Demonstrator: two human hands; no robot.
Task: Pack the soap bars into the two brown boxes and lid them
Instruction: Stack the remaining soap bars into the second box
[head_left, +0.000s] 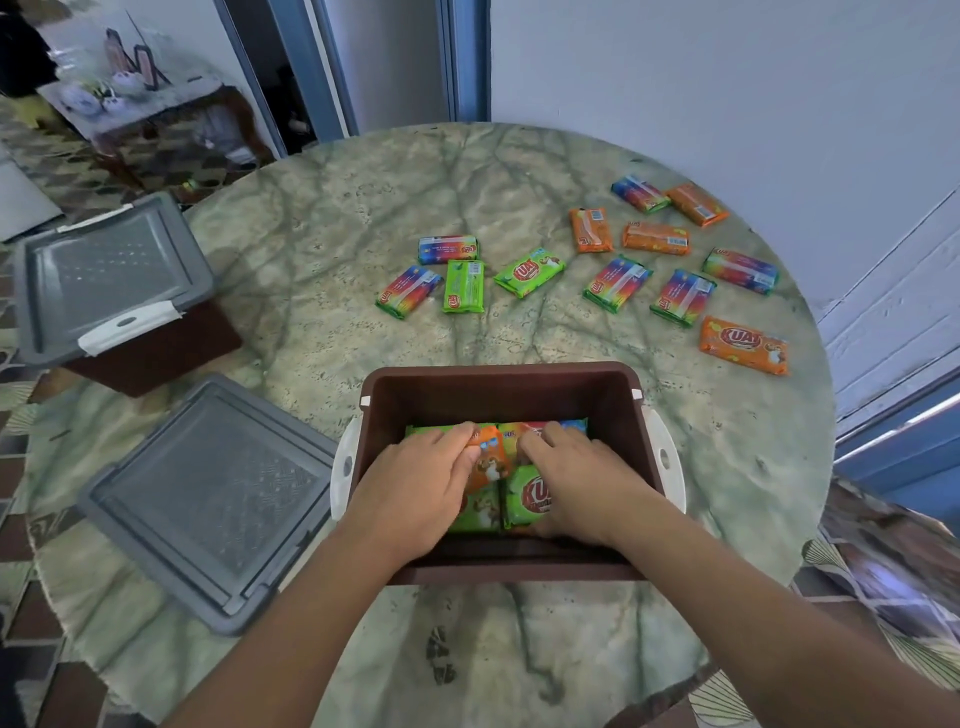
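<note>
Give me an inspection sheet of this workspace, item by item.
Surface: round marble-pattern table, bare at the far left.
Job's things: open brown box at the near edge, with several soap bars inside; loose grey lid to its left; second brown box, at the table's left edge, has its grey lid on; thirteen wrapped soap bars loose on the far half, the nearest an orange bar.
Clutter: nothing seen.
Hands: left hand inside the open box, fingers gripping an orange bar there; right hand inside too, resting on the packed bars.
Cables: nothing seen.
Surroundings: white wall, blue door frames, side table with ornaments, patterned floor.
</note>
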